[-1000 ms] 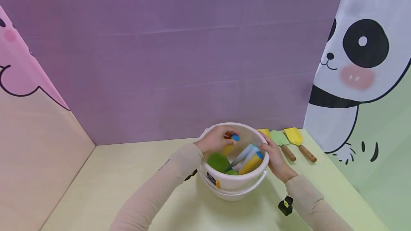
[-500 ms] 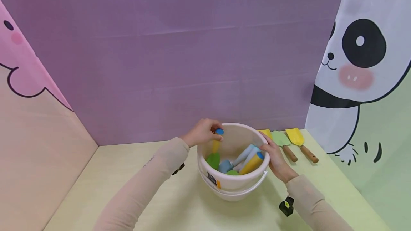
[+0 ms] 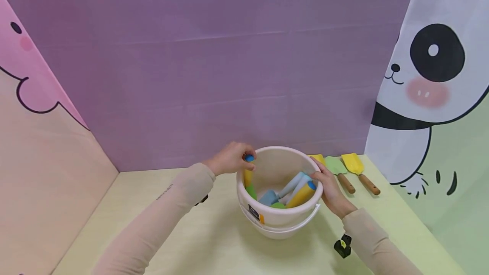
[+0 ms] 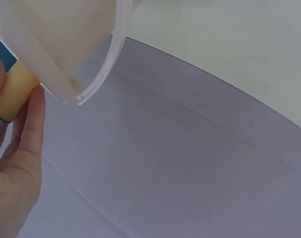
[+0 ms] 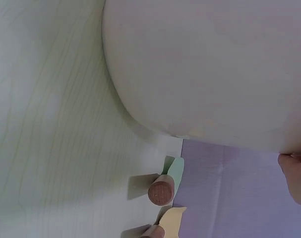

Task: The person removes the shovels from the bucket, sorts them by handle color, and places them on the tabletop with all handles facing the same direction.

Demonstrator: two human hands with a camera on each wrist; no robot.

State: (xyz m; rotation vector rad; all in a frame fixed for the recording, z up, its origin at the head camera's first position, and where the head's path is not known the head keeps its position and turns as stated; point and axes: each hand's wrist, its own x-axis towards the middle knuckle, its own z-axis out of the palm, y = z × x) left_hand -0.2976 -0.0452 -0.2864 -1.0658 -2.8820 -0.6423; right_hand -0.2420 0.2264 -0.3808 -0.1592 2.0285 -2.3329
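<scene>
A white bucket (image 3: 282, 214) with its handle hanging down stands on the table. My left hand (image 3: 231, 159) is at its left rim. The fingers pinch the blue-capped yellow handle of a toy shovel (image 3: 248, 178); its green head is mostly hidden by the bucket wall. In the left wrist view, thumb and fingers lie around that handle (image 4: 17, 91) just outside the rim. My right hand (image 3: 330, 188) grips the bucket's right rim. Inside the bucket lie another yellow handle (image 3: 301, 195), pale blue pieces (image 3: 291, 184) and a green piece (image 3: 278, 205).
To the right of the bucket, a yellow spade (image 3: 353, 163) and a green one (image 3: 336, 165) with wooden handles lie on the table; part of another yellow one (image 3: 317, 158) shows. A purple wall (image 3: 191, 75) rises behind, and a panda-printed panel (image 3: 428, 92) at the right.
My left hand has moved left from inside the bucket to its left rim, bringing the toy shovel along. My right hand stays on the right rim; the bucket hardly moves.
</scene>
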